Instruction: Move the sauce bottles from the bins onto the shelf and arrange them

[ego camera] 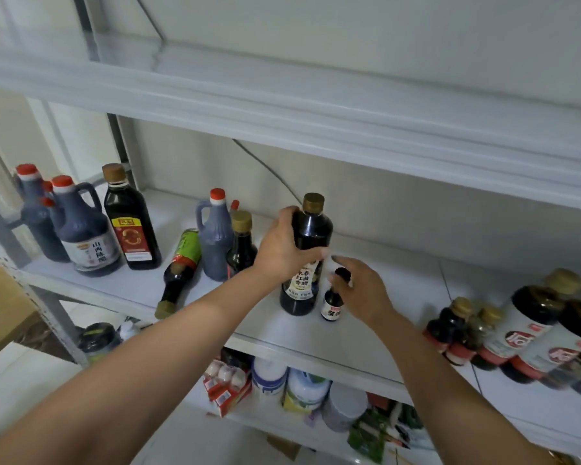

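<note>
Your tall bottle [312,229] stands upright mid-shelf [383,297], set a little back from the front edge. To its right the board is bare as far as a cluster [517,330] of dark bottles well apart from it; behind it there is open board up to the wall [416,203]. Above its gold cap there is clear space under the upper shelf [316,105]. To its left it is tighter: a short bottle [240,250] and a jug [215,239] stand just beside it, and farther left a fallen bottle [178,270] lies on its side with its cap at the front edge. Your left hand [282,246] wraps the tall bottle's upper body from the left, thumb across the front above the label. Your right hand [363,290] has fingers curled round the top of a small bottle [331,302], which stands just right of the tall bottle's base, almost touching it.
</note>
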